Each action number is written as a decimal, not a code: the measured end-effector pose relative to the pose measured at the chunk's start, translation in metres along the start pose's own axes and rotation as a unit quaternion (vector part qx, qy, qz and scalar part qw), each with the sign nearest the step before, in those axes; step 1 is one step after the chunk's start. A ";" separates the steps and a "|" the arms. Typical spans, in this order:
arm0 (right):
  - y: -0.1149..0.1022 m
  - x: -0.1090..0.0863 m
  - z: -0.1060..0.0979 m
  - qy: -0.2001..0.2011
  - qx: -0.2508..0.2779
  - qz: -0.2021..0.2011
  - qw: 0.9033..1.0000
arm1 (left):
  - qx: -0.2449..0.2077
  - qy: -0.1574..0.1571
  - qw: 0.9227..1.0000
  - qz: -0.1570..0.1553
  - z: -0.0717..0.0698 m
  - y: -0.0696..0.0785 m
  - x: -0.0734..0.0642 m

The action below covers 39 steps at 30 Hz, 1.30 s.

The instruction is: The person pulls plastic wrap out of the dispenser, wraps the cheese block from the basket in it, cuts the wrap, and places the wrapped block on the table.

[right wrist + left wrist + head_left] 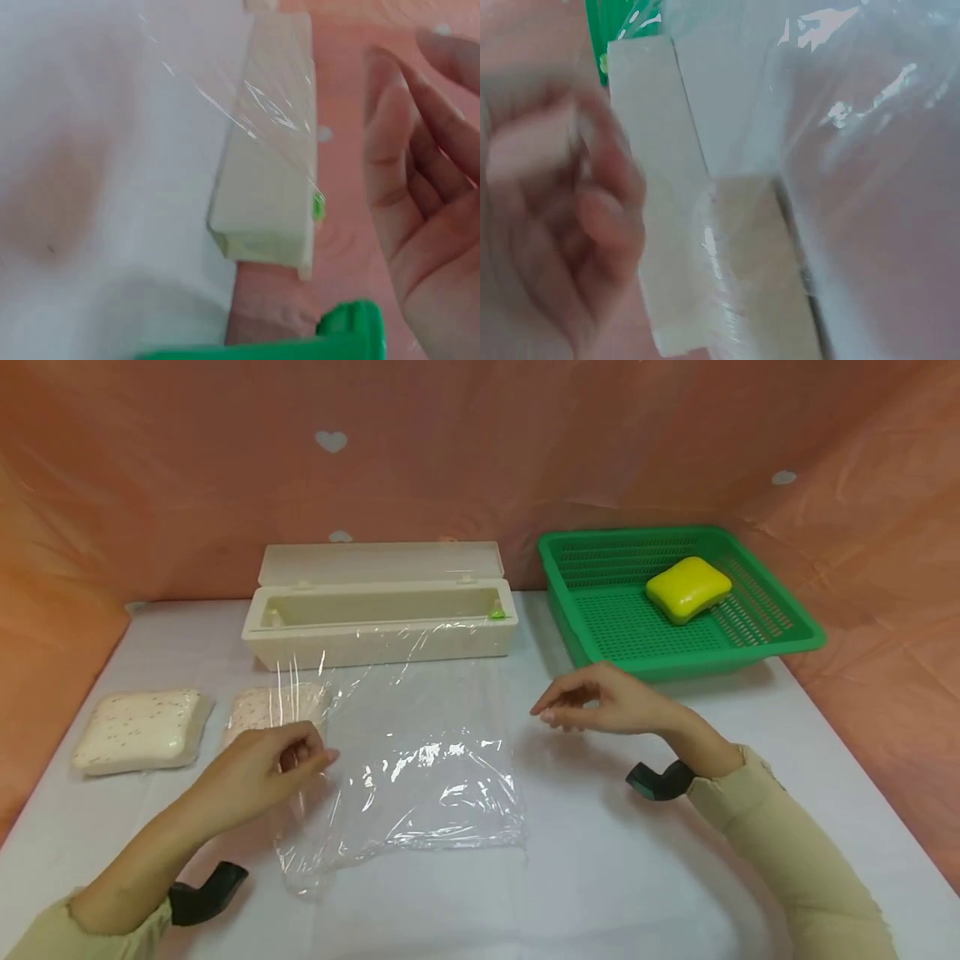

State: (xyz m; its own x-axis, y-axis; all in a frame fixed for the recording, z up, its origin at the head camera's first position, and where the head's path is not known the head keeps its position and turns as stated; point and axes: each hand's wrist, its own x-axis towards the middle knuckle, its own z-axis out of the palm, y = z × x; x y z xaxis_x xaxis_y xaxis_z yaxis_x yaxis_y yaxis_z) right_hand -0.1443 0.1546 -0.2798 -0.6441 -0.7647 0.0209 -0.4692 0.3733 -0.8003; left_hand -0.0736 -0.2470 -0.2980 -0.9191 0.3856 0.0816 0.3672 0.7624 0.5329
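Observation:
A sheet of clear cling film (431, 768) runs from the cream dispenser box (382, 647) towards the front and lies wrinkled on the table. My left hand (258, 768) hovers over the film's left side, fingers loosely bent, with no film seen between them. Under that side of the film sits a pale speckled block (258, 706), partly hidden by the hand. Another speckled, pillow-shaped block (142, 731) lies farther left. To the right of the film, my right hand (603, 697) hangs in the air with relaxed fingers, holding nothing.
At the back right stands a green basket (600, 656) with a glossy yellow block (688, 589) inside. The dispenser's lid (382, 564) is raised at the back, and a small green piece (497, 613) sits on its rim. A pink curtain (450, 452) encloses the table.

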 end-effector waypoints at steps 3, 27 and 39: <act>0.000 -0.001 -0.013 0.043 0.009 0.009 0.999 | 0.013 0.063 0.994 -0.089 -0.003 -0.008 -0.001; 0.013 -0.010 -0.108 0.246 -0.022 0.205 0.947 | -0.203 -0.056 0.945 -0.250 0.005 -0.047 -0.031; 0.033 -0.012 -0.177 0.213 -0.038 0.338 0.916 | -0.289 -0.064 0.928 -0.228 0.011 -0.051 -0.045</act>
State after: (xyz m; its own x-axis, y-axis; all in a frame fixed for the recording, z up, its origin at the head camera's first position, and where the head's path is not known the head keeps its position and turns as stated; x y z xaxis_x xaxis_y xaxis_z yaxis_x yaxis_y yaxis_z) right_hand -0.2591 0.2687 -0.2001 -0.9725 -0.0775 -0.2198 0.0935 0.7342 -0.6725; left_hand -0.0489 -0.2975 -0.3382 -0.9220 0.1788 -0.3435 -0.2266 0.4700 0.8531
